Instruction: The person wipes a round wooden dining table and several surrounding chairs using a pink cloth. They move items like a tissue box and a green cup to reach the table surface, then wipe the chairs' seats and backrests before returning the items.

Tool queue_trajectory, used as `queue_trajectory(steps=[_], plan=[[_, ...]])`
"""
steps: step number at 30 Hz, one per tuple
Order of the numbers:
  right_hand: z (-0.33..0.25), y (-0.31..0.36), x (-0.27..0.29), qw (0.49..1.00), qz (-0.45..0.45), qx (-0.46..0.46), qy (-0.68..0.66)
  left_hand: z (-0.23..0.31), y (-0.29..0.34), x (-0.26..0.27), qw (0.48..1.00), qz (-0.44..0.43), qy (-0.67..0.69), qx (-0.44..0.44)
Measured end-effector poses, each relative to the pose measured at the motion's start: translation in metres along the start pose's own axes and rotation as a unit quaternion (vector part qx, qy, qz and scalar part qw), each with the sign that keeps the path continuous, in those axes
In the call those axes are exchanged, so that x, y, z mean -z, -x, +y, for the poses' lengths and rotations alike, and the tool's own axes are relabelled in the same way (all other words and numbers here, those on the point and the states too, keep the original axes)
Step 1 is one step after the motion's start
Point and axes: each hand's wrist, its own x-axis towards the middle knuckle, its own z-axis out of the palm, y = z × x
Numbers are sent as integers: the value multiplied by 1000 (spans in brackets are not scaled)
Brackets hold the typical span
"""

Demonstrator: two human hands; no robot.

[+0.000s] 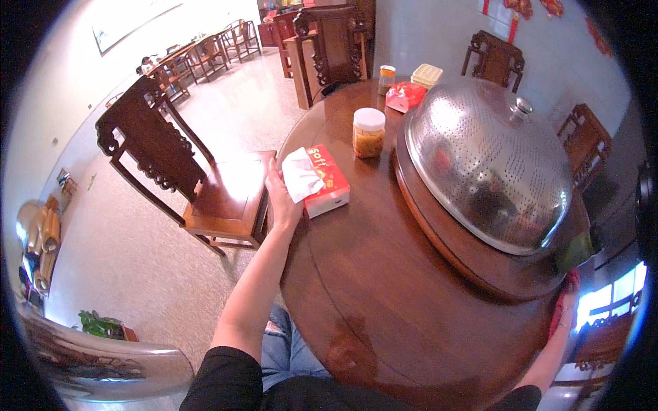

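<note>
Rnd brn tbl carries tissue box, jar & turntable.

Head view, fisheye, left one of a side-by-side pair. Looks down and forward from above the person's lap at lower edge. Close on the round table, seen from above, centre to right; left hand and right hand at arm's reach. Chair farther, left; wall behind, top. Dark rounded border, edges bending.
</note>
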Motion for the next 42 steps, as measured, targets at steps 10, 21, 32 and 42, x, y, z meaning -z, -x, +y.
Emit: queue_trajectory(steps=[10, 21, 32, 42], plan=[[69, 112, 46, 993, 97, -59, 15, 1, 0, 2, 999, 10, -41, -13], [-146, 269, 77, 996, 45, -75, 17, 11, 6, 7, 998, 22, -50, 14], [-256, 252, -9, 989, 10, 108, 97, 47, 48, 58, 992, -106, -8, 66], [-370, 309, -20, 968, -17, 250, 3, 101, 138, 129, 989, -103, -21, -102]])
